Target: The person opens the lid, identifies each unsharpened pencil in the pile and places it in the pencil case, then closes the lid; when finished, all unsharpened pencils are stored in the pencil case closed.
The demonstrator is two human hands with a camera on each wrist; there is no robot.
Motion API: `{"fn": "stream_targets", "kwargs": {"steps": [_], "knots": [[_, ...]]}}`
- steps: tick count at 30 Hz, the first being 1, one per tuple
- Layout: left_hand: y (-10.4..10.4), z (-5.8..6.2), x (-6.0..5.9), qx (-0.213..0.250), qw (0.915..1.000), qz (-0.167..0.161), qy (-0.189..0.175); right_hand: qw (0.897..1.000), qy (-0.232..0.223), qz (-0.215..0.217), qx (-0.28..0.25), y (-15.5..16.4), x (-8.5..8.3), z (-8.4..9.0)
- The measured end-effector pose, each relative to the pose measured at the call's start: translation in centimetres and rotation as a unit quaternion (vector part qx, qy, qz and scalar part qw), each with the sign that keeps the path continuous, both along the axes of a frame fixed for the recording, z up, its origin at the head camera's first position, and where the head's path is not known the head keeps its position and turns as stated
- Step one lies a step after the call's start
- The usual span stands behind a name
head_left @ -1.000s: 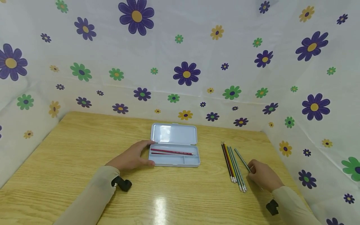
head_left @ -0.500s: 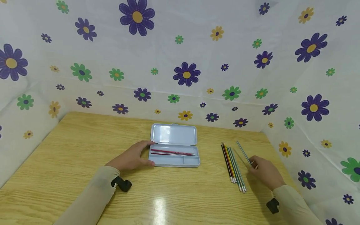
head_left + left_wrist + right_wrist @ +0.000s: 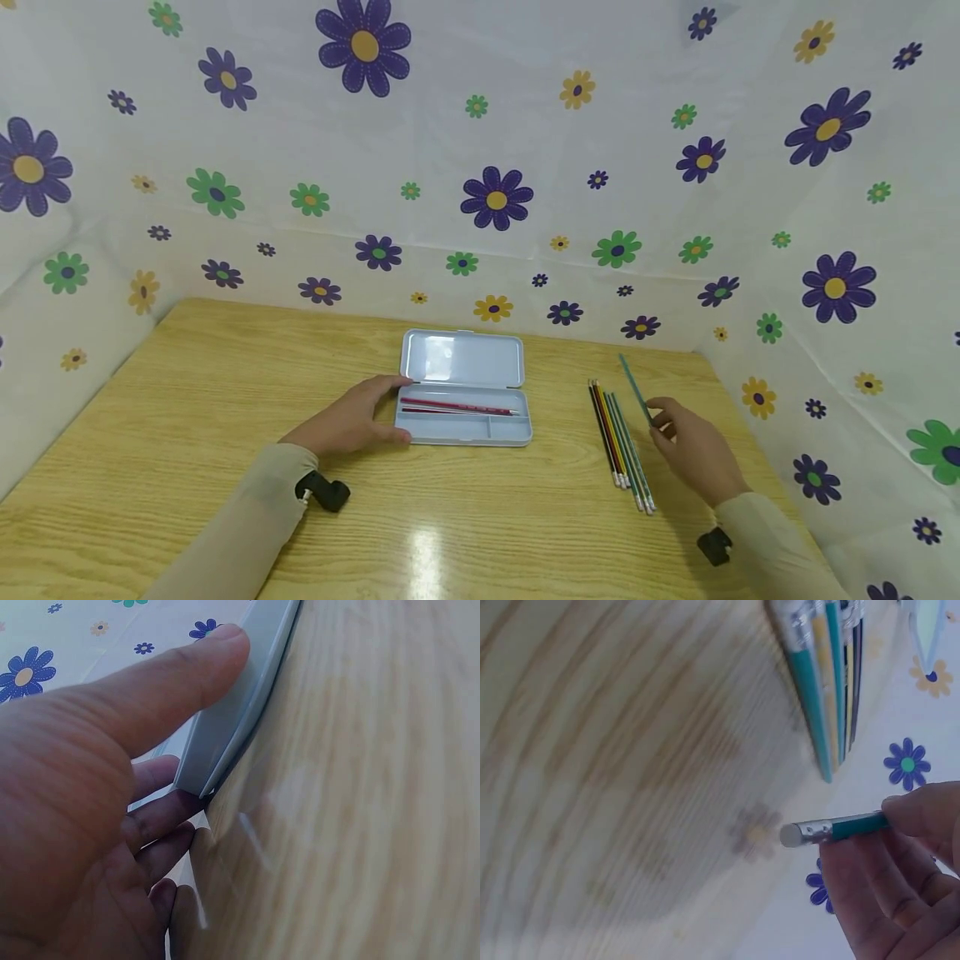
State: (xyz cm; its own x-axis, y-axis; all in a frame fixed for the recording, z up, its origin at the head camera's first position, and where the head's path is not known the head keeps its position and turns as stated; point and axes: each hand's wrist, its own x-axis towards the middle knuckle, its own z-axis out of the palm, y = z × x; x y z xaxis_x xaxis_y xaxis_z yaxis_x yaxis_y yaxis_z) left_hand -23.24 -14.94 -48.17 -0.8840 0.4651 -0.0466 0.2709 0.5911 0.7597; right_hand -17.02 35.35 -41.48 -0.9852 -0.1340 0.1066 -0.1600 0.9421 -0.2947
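A light blue pencil case (image 3: 450, 430) lies with its lid (image 3: 462, 358) folded back; red pencils (image 3: 457, 406) rest in its long compartment. My left hand (image 3: 351, 423) grips the case's left end, thumb at the front corner and fingers towards the hinge. In the left wrist view the thumb lies along the case's side wall (image 3: 225, 735). My right hand (image 3: 697, 448) pinches a teal pencil (image 3: 634, 388) between thumb and fingers, its far end tilted up and left. Its eraser end (image 3: 806, 832) points out of the hand in the right wrist view.
Several pencils (image 3: 621, 450), black, red, yellow and teal, lie side by side on the wooden table (image 3: 510, 517), just left of my right hand. Their eraser ends face me. A flower-patterned white cloth (image 3: 420, 133) encloses the table's back and sides.
My right hand has lifted the teal pencil away from the table and carried it slightly left and farther back, towards the row of pencils. The left hand and case have stayed put.
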Motion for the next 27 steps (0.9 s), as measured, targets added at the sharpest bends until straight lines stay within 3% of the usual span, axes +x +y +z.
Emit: {"fn": "stream_targets", "kwargs": {"steps": [14,27], "knots": [[0.0,0.1,0.1,-0.001,1.0000,0.001,-0.007,0.996,0.075,0.046,0.006,-3.9,-0.7,-0.2],[0.0,0.1,0.0,0.000,1.0000,0.001,-0.003,0.986,0.131,0.107,0.002,-6.6,-1.6,-0.5]]}}
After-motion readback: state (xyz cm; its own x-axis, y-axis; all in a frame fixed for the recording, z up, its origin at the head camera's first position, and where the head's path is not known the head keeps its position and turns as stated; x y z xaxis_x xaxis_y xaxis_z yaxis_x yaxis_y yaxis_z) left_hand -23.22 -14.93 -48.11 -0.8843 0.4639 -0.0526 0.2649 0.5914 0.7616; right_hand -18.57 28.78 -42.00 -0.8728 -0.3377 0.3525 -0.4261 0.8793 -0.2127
